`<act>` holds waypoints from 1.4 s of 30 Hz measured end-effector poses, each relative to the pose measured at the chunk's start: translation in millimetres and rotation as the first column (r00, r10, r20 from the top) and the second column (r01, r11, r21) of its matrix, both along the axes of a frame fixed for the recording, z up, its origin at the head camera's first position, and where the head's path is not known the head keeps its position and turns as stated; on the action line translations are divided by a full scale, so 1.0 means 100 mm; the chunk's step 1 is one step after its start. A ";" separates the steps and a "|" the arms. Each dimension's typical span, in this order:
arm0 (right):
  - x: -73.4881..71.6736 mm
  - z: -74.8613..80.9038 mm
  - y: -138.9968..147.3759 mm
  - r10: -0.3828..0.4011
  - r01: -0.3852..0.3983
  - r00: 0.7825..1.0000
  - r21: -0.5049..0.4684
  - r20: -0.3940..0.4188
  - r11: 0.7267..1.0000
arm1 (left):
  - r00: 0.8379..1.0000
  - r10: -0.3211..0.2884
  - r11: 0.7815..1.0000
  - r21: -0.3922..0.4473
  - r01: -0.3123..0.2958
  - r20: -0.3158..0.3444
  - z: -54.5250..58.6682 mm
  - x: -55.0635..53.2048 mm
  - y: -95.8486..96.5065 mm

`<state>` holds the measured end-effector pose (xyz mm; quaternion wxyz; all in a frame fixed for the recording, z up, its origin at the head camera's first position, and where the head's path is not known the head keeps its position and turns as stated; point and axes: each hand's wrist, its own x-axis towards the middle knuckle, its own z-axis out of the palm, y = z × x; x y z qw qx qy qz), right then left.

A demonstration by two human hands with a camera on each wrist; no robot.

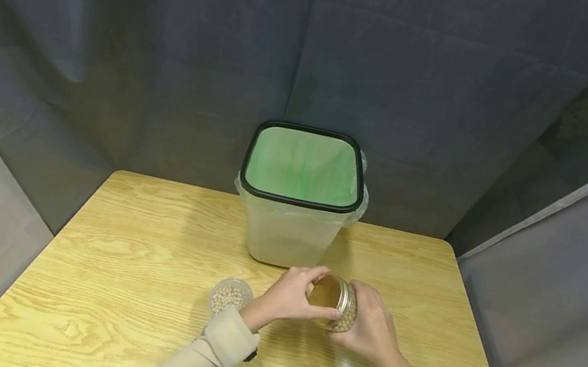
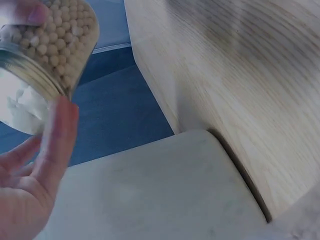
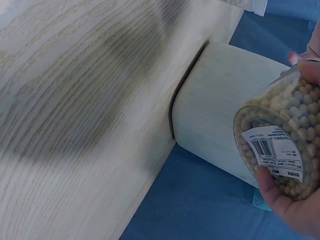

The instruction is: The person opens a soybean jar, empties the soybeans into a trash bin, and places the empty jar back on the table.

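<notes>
The right hand [image 1: 372, 325] is clamped round a tilted jar [image 1: 347, 320] of pale pellets [image 3: 295, 120], its barcode label [image 3: 272, 152] on the base; the left hand [image 1: 289, 295] has thumb and fingers set round the metal lid [image 1: 324, 293]; left of this grip a clear tub [image 1: 235, 280] of similar pellets stands on the table [image 1: 114, 277], and beyond the grip, a black-rimmed bin [image 1: 289, 233]

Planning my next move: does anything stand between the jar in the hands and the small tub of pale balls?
Yes: in the head view, the left hand lies between the jar and the tub, and the left cuff covers part of the tub. The bin stands farther back, off that line.
</notes>
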<state>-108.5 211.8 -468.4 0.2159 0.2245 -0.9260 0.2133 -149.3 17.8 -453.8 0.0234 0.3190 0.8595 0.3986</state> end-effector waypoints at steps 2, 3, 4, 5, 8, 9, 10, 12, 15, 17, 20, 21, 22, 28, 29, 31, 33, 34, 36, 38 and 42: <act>0.00 0.00 0.01 0.002 -0.002 1.000 -0.006 0.006 1.000 | 0.998 -0.053 0.999 -0.009 0.053 -0.024 0.00 0.00 -0.02; 0.00 0.00 0.01 0.002 -0.002 1.000 -0.007 0.009 1.000 | 0.995 -0.093 0.996 -0.005 0.093 -0.043 0.01 0.00 -0.04; 0.00 0.00 0.02 0.006 -0.006 1.000 -0.009 0.013 1.000 | 0.988 -0.140 0.990 -0.002 0.140 -0.060 0.01 -0.01 -0.05; 0.00 0.00 0.03 0.007 -0.006 1.000 -0.013 0.016 1.000 | 0.979 -0.188 0.982 0.002 0.189 -0.078 0.01 -0.02 -0.06; 0.00 0.01 0.04 0.013 -0.013 1.000 -0.025 0.022 1.000 | 0.945 -0.299 0.953 0.012 0.303 -0.128 0.01 -0.05 -0.08; 0.00 0.01 0.05 0.015 -0.015 1.000 -0.029 0.021 0.999 | 0.939 -0.315 0.947 0.013 0.320 -0.140 0.01 -0.05 -0.08; 0.00 0.01 0.05 0.018 -0.017 1.000 -0.033 0.021 0.999 | 0.934 -0.322 0.945 0.010 0.328 -0.151 0.02 -0.06 -0.08; 0.00 0.01 0.05 0.021 -0.020 1.000 -0.036 0.019 0.999 | 0.934 -0.317 0.946 0.011 0.323 -0.167 0.01 -0.06 -0.08; 0.00 0.01 0.04 0.020 -0.019 1.000 -0.029 0.012 0.999 | 0.948 -0.286 0.955 0.046 0.294 -0.138 0.01 -0.06 -0.08; 0.00 0.01 0.03 0.015 -0.015 1.000 -0.021 0.010 1.000 | 0.966 -0.240 0.967 0.057 0.247 -0.100 0.01 -0.06 -0.07; 0.00 0.01 0.02 0.002 -0.002 1.000 -0.011 0.009 1.000 | 0.991 -0.128 0.991 0.038 0.129 -0.026 0.02 -0.03 -0.04; 0.00 0.01 0.02 -0.001 0.001 1.000 -0.011 0.013 1.000 | 0.996 -0.089 0.996 0.019 0.089 -0.012 0.03 -0.02 -0.03; 0.00 0.01 0.02 -0.003 0.003 1.000 -0.011 0.016 1.000 | 0.999 -0.051 0.999 -0.004 0.051 -0.010 0.04 -0.01 -0.02; 0.00 0.00 0.02 0.004 -0.004 1.000 -0.007 0.022 1.000 | 1.000 0.007 0.997 -0.083 -0.009 -0.027 0.08 -0.01 -0.01; 0.00 0.00 0.02 0.007 -0.007 1.000 -0.003 0.018 1.000 | 0.999 -0.030 0.996 -0.082 0.027 -0.034 0.08 -0.01 -0.02; 0.00 0.00 0.03 0.013 -0.013 1.000 -0.001 0.014 1.000 | 0.989 -0.133 0.989 -0.077 0.128 -0.057 0.08 -0.04 -0.05; 0.00 0.00 0.04 0.016 -0.016 1.000 -0.003 0.010 1.000 | 0.966 -0.242 0.969 -0.065 0.237 -0.092 0.08 -0.06 -0.07; 0.00 0.01 0.04 0.018 -0.018 1.000 -0.004 0.009 1.000 | 0.951 -0.285 0.958 -0.056 0.280 -0.116 0.08 -0.07 -0.08; 0.00 0.01 0.05 0.023 -0.023 1.000 -0.010 0.010 1.000 | 0.932 -0.325 0.946 -0.047 0.322 -0.159 0.08 -0.08 -0.09; 0.00 0.01 0.05 0.027 -0.027 1.000 -0.009 0.012 1.000 | 0.928 -0.317 0.948 -0.040 0.315 -0.196 0.08 -0.08 -0.09; 0.01 0.01 0.04 0.037 -0.037 0.999 -0.009 0.017 0.999 | 0.943 -0.254 0.966 -0.020 0.256 -0.217 0.06 -0.07 -0.08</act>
